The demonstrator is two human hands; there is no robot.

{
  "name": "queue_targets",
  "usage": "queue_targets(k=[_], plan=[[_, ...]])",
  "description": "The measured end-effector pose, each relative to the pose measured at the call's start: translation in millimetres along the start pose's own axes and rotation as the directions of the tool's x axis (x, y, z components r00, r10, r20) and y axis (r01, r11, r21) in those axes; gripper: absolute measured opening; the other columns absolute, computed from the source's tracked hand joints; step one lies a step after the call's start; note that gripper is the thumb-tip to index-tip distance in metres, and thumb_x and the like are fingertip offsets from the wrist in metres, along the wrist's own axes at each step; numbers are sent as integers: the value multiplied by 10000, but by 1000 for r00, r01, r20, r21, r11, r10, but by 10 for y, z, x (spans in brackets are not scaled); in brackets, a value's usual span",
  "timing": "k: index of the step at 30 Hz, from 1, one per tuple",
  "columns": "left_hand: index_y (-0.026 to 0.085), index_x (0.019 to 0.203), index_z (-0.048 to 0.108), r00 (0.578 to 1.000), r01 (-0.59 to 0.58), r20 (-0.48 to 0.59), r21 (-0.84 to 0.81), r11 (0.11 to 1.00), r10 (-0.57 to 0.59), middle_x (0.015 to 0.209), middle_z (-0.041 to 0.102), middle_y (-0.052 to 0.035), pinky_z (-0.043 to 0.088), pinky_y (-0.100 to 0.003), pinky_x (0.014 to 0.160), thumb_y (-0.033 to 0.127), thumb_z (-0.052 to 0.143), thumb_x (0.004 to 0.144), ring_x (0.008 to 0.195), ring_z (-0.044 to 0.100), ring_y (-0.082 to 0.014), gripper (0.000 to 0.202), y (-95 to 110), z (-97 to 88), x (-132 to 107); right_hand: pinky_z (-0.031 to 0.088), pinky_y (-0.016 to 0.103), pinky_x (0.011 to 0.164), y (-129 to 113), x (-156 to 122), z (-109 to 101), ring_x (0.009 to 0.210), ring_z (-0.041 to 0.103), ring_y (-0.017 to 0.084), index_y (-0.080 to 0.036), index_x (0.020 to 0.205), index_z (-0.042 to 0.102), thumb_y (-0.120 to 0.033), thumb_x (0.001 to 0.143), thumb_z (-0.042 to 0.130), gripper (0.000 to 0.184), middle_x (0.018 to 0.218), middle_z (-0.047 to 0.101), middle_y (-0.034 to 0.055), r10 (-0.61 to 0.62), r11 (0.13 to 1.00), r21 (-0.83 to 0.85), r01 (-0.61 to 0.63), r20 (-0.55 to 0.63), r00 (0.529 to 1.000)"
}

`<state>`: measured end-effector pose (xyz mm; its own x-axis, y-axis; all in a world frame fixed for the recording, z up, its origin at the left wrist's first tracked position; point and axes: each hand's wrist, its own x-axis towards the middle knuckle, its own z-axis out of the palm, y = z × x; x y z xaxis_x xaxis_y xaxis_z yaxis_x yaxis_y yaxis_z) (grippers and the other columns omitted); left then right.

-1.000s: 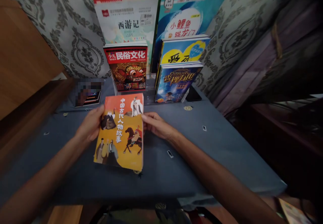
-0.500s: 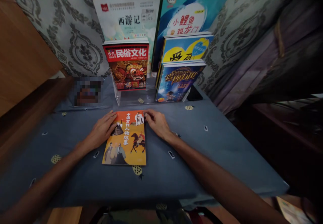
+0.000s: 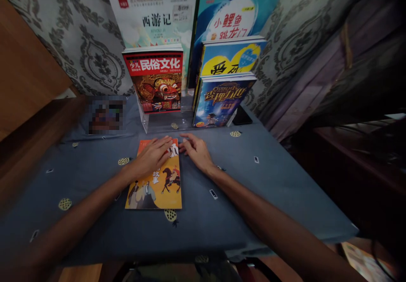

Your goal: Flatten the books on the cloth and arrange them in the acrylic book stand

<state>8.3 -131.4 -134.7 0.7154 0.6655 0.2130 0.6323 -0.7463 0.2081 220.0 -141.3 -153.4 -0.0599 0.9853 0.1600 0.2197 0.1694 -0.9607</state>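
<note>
Nearest the person, the blue-grey, cloth-covered worktop [image 3: 269, 189] stretches on the near side of the clear stand [image 3: 160, 123]. On it, in front of the stand's left half and apart from it, an orange-and-yellow book [image 3: 163, 191] lies flat with its cover up. The left hand [image 3: 152, 157] rests spread over the end of this book nearer the stand, fingers straight and together, covering much of the title and gripping nothing. The right hand [image 3: 198, 151] sits on the worktop in front of the stand's middle, loosely curled and holding nothing, its fingertips just beside the book's right edge; whether they touch it cannot be told. At the stand's front left a red book [image 3: 161, 83] stands upright, leaning back a little; at its front right is a dark blue book [image 3: 218, 104]. Just right of the stand lies a flat black object [image 3: 242, 117], and to its left a blurred-out item [image 3: 106, 114]. Higher in the stand come a blue-and-yellow book [image 3: 233, 55], then a pale book [image 3: 152, 15] on the left and a teal book [image 3: 241, 2] on the right. Behind the stand hangs a patterned curtain [image 3: 101, 49].
</note>
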Motion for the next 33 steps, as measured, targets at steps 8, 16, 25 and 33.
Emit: queue_targets(k=[8, 16, 25, 33], plan=[[142, 1493, 443, 998, 15, 61, -17, 1000, -14, 1577, 428, -131, 287, -495, 1219, 359, 326, 1060, 1492, 359, -223, 499, 30, 11, 113, 583, 271, 651, 34, 16, -11, 743, 752, 170, -191, 1204, 624, -273, 955, 482, 298, 870, 783, 58, -4, 1000, -6, 4, 6, 1000], [172, 1487, 463, 994, -93, 62, -33, 995, 95, 1563, 458, -97, 273, -466, 1236, 339, 318, 1073, 1504, 333, -191, 470, 126, -64, 11, 577, 260, 624, 50, 15, -12, 737, 750, 171, -186, 1208, 622, -335, 959, 497, 316, 864, 776, 59, -14, 1000, 7, 14, 7, 1000], [182, 1472, 480, 973, -178, 138, -54, 983, 184, 1537, 493, -72, 290, -469, 1244, 335, 321, 1082, 1460, 413, -172, 448, 432, -167, -324, 567, 252, 605, 60, 26, -2, 743, 747, 174, -181, 1179, 630, -424, 959, 507, 351, 867, 771, 69, -3, 1000, 22, 3, 16, 1000], [219, 1502, 438, 939, -287, 189, -32, 958, 287, 1553, 475, -47, 290, -468, 1248, 415, 410, 1058, 1506, 328, -192, 486, 781, -211, -752, 563, 279, 641, 62, 24, -1, 807, 741, 191, -184, 1212, 621, -372, 973, 497, 328, 935, 769, 85, -30, 998, -47, 31, 27, 999]])
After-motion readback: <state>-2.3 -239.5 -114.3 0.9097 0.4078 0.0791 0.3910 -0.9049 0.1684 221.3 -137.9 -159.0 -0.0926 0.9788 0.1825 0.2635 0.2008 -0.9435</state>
